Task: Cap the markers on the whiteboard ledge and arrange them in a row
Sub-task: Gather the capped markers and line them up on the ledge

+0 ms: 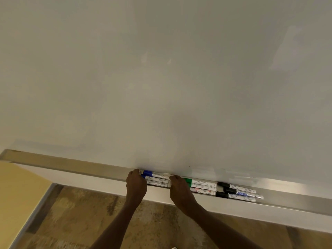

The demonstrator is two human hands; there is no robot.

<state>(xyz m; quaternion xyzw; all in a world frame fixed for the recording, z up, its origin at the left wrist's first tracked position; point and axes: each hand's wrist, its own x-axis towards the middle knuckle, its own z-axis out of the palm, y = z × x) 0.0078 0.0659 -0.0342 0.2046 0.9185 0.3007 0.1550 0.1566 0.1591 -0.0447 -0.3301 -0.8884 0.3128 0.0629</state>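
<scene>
Several capped markers lie lengthwise on the metal whiteboard ledge point(71, 166). A small bunch of blue-capped markers point(156, 177) sits between my hands. My left hand point(136, 185) is curled against their cap ends, and my right hand point(179, 189) is curled over their other ends. Just right of my right hand lie a green-capped marker point(199, 182) and, in front of it, a marker with red print point(203, 191). Further right, three black-capped markers point(239, 191) lie side by side, caps pointing left.
The whiteboard point(161, 78) fills the upper view, wiped and blank. The ledge runs on bare to the left and to the far right point(296, 200). Below it are a white wall strip, a yellow wall at left and a brown patterned floor point(80, 216).
</scene>
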